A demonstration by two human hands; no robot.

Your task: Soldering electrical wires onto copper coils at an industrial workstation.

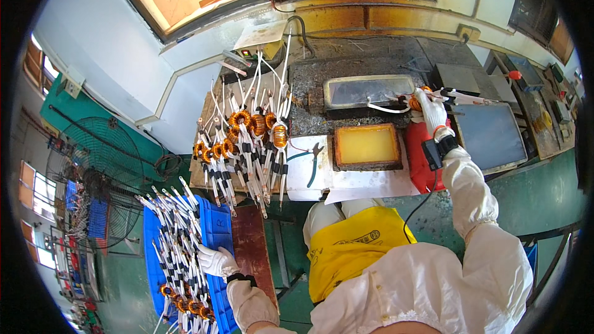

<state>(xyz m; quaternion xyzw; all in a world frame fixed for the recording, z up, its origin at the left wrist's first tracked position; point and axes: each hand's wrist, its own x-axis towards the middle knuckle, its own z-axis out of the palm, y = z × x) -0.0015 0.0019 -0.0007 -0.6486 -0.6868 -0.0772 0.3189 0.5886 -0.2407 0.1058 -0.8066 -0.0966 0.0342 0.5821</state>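
Observation:
My right hand (435, 115), in a white glove, is closed on a toroidal coil (415, 102) wound with copper wire. Its white leads reach over the edge of a rectangular metal pot (370, 91) with a silvery surface. To the lower left, my left hand (216, 262), also gloved, lies over the rim of a blue crate (218, 219). Its fingers are stretched out against the white, black-sleeved leads (176, 235) of coils piled in that crate; the fingertips are partly hidden. More copper coils (241, 120) lie bunched on the bench at the left.
A tray of yellow material (367, 145) sits before the metal pot, beside green-handled pliers (314, 164). A red container (421, 156) stands below my right hand, with a grey flat tray (492, 136) further right. A black cable (408, 222) trails from my right wrist. At far left is a large fan (93, 176).

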